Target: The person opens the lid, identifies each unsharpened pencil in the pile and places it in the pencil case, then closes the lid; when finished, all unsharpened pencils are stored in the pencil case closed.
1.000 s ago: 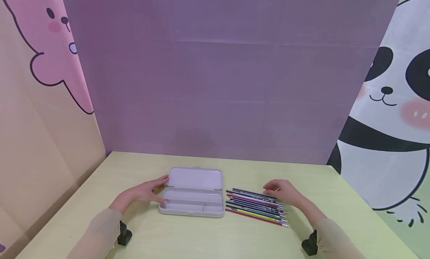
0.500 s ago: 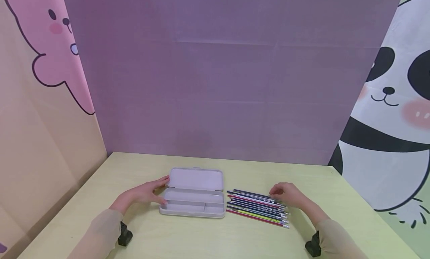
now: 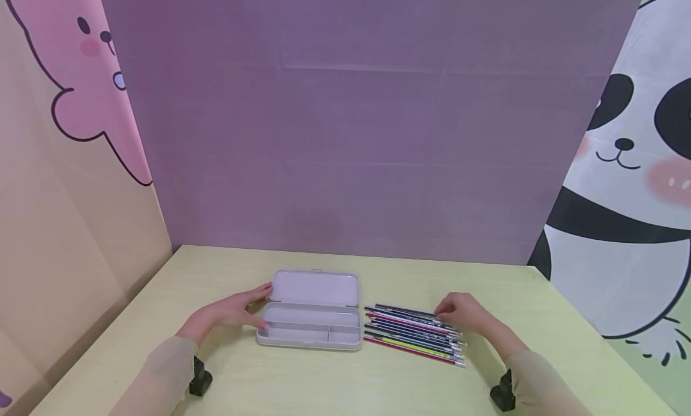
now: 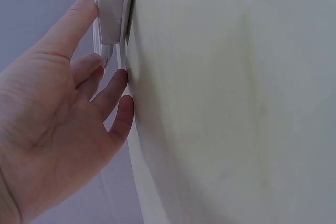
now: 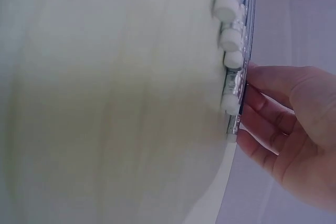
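A light grey pencil case [image 3: 310, 334] lies open on the pale yellow table [image 3: 302, 380], its lid [image 3: 315, 287] folded back flat. My left hand [image 3: 254, 308] rests against the case's left end; in the left wrist view its straight fingers [image 4: 113, 90] touch the end of the case [image 4: 110, 9]. Right of the case several coloured pencils [image 3: 405, 335] lie side by side. My right hand [image 3: 447, 315] hovers low over their right ends. The right wrist view shows its loosely bent fingers [image 5: 262, 114] touching the eraser ends of the pencils [image 5: 231, 40], without a plain pinch.
A purple backdrop [image 3: 356, 134] stands behind the table, a pink bear panel [image 3: 70, 74] on the left and a panda panel [image 3: 631, 176] on the right. Bare tabletop lies in front of the case and pencils.
My right hand has slid a little to the right and settled onto the pencils' right ends. The left hand, case and pencils have stayed put.
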### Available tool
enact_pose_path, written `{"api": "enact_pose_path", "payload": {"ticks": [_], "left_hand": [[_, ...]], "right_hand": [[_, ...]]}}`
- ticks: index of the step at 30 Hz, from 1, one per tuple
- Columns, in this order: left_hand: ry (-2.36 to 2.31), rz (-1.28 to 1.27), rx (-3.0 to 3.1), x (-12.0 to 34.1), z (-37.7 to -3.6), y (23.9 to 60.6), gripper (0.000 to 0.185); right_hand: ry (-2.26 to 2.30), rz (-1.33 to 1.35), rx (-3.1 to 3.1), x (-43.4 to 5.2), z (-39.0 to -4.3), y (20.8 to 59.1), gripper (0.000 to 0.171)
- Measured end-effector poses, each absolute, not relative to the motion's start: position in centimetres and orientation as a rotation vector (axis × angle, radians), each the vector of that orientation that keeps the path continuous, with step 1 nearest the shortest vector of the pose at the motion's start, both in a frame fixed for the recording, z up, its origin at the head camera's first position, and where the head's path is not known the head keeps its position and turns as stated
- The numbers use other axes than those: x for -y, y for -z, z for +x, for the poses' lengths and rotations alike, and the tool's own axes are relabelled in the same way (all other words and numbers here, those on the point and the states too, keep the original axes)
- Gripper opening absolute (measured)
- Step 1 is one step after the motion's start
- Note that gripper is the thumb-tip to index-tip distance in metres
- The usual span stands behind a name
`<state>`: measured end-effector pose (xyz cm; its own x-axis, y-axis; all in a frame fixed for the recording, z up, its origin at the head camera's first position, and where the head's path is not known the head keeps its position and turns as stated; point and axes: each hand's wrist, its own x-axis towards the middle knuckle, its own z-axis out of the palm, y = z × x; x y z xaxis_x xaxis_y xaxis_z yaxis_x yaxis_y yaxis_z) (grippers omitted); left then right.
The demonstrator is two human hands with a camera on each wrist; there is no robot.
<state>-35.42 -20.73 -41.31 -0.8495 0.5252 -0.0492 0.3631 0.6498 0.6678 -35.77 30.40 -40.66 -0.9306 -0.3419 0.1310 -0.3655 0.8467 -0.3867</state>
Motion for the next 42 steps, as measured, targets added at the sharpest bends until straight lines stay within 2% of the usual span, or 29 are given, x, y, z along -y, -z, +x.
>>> {"api": "enact_pose_path", "payload": {"ticks": [22, 42], "left_hand": [[-0.969, 0.718, -2.648, 20.6, -35.2, 41.1, 0.095], [-0.985, 0.750, -2.646, 20.6, -35.0, 41.0, 0.094]], "right_hand": [[-0.578, 0.659, 2.857, -30.4, -35.4, 39.2, 0.004], [-0.630, 0.860, 2.721, -25.8, -34.8, 37.6, 0.005]]}}
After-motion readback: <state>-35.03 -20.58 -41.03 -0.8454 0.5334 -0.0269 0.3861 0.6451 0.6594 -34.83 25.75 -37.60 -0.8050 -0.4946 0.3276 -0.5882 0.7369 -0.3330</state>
